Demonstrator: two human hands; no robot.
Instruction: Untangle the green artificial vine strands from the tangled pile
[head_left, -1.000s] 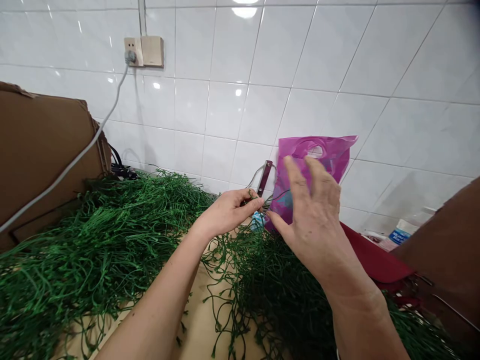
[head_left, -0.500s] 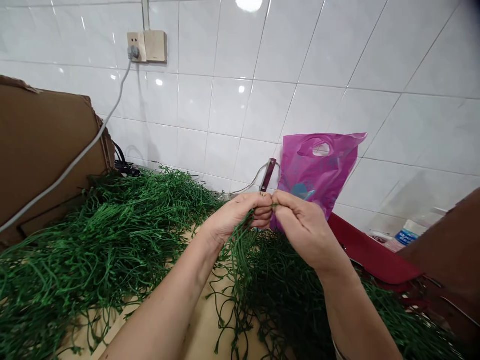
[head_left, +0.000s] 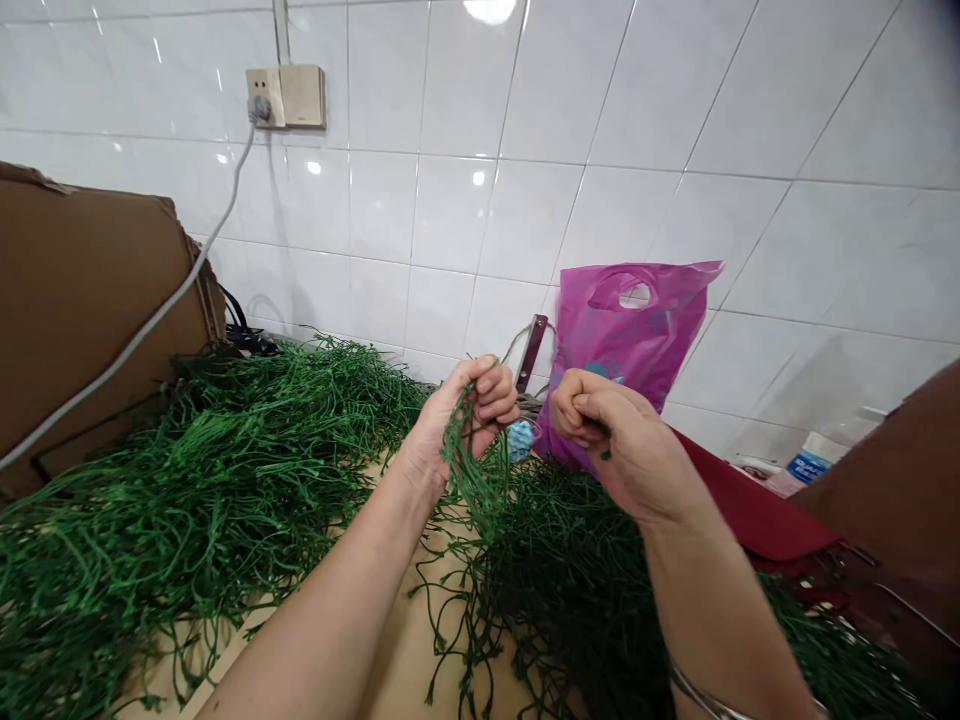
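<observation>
My left hand (head_left: 476, 405) is closed round a small bunch of thin green plastic-looking stems (head_left: 472, 475), which hang down from it over the pile below. Apart from it, to the right, my right hand (head_left: 600, 410) is curled into a fist. A tiny dark green bit shows under its lower edge, but what the fingers hold is hidden. Loose green stems with small knobbed ends lie in a large heap (head_left: 247, 460) on the left. A second, darker heap (head_left: 577, 570) lies beneath my hands.
A purple plastic bag (head_left: 637, 325) leans against the tiled wall behind my right hand. Close by stand a dark red handle (head_left: 533, 350) and a red bag (head_left: 742, 500). At the left, a cardboard box (head_left: 90, 300) has a grey cable (head_left: 169, 300) crossing before it to a wall socket (head_left: 285, 97).
My hands were together at the fingertips and are now apart. The left moved slightly left with the stems; the right drew away and closed into a fist.
</observation>
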